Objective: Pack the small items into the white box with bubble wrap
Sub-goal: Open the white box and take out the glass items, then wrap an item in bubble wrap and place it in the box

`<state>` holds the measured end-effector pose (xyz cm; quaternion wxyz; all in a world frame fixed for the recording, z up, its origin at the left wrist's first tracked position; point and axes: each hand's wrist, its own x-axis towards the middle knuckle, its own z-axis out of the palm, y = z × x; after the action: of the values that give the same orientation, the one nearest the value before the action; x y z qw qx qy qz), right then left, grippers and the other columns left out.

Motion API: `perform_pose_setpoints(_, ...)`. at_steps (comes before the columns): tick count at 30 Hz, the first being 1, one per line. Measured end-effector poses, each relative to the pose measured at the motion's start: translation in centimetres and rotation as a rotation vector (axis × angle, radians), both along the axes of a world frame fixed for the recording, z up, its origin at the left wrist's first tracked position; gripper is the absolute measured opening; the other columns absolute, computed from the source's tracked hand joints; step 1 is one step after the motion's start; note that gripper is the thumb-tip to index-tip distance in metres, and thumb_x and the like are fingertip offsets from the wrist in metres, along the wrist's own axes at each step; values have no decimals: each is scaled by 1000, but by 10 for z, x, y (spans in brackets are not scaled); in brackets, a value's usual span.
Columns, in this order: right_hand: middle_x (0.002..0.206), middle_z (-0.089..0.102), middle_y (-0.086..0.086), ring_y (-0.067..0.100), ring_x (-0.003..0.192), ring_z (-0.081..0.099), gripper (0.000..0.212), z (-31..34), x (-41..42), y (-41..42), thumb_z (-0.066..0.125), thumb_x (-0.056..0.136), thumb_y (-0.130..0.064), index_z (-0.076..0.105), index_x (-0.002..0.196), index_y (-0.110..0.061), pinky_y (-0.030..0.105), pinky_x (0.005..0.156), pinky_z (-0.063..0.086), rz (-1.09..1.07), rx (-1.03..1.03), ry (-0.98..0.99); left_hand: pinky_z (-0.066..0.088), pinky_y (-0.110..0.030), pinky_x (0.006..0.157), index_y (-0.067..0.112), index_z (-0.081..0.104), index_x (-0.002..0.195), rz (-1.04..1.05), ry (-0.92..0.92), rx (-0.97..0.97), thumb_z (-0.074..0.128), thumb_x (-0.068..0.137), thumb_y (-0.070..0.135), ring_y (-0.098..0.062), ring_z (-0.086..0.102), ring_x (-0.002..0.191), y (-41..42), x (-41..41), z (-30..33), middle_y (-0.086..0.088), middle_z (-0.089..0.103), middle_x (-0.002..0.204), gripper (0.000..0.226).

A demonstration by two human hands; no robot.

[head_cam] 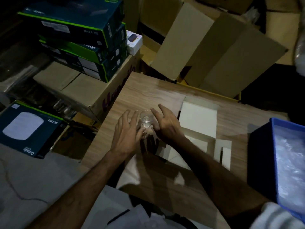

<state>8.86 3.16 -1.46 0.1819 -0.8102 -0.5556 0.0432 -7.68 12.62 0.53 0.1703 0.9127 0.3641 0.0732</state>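
Head cam looking down at my bench, pretty dim lighting so bear with me. Landmark for everything is the flat white cardboard box point(198, 120) lying open on the wood-grain tabletop point(145, 91).

Just left of that box sits a small clear glass cup point(146, 120), upright as far as I can tell, and there seems to be a bit of clear wrap around its base, though it's too dark to be sure. My left hand point(127, 133) is on the side of the cup away from the box, fingers spread and mostly straight, thumb down near the base. My right hand point(165, 123) is between the cup and the box, fingers loosely open as well. So both hands are cupped around it with a gap, neither one really clamped on.

Right of the box there's a blue plastic bin point(274, 128) with what looks like crinkly clear bubble wrap point(290, 161) in it.

My take on doing this bit properly: the glass needs padding all round before it goes in, so I'd close both hands gently from the sides, keep it upright, and not squeeze the rim. Then lift it across into the box's open tray rather than sliding it, since the box edge could tip it.
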Motion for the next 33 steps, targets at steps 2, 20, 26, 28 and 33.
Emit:
perform_pose_setpoints(2,151,44,28,41,137,45,51,6,4,-21,55,101,-28,49,147,-7,52,112,42,-78,27,-19,31,-45,116,20,24,156,-52,-39,9,51,99,42,-30,23,147,-10,16,7,-16,20,161,66)
perform_pose_setpoints(20,163,27,18,32,151,26,61,43,77,-274,35,100,-38,32,156,-15,52,123,22,-701,-8,-73,28,-47,119,17,26,158,-646,-147,52,47,102,42,-33,21,150,-192,183,41,-15,10,166,65)
perform_pose_setpoints(26,162,28,21,35,150,26,60,36,99,-360,46,100,-33,35,156,-14,50,123,22,-845,67,-25,16,-43,123,20,19,160,-800,-111,57,44,104,41,-30,9,155,-265,233,30,-11,-1,169,66)
perform_pose_setpoints(28,161,32,23,37,149,30,60,27,108,-386,47,99,-34,38,155,-13,50,120,27,-894,74,-15,14,-44,125,21,17,161,-862,-104,39,43,104,40,-30,5,156,-287,249,24,-10,-4,170,66)
perform_pose_setpoints(33,162,27,25,40,150,28,70,1,127,-441,58,93,-38,37,155,-12,50,120,28,-875,-92,97,6,-43,127,19,15,162,-912,-36,-13,40,106,42,-26,-4,156,-336,286,6,-8,-7,169,65)
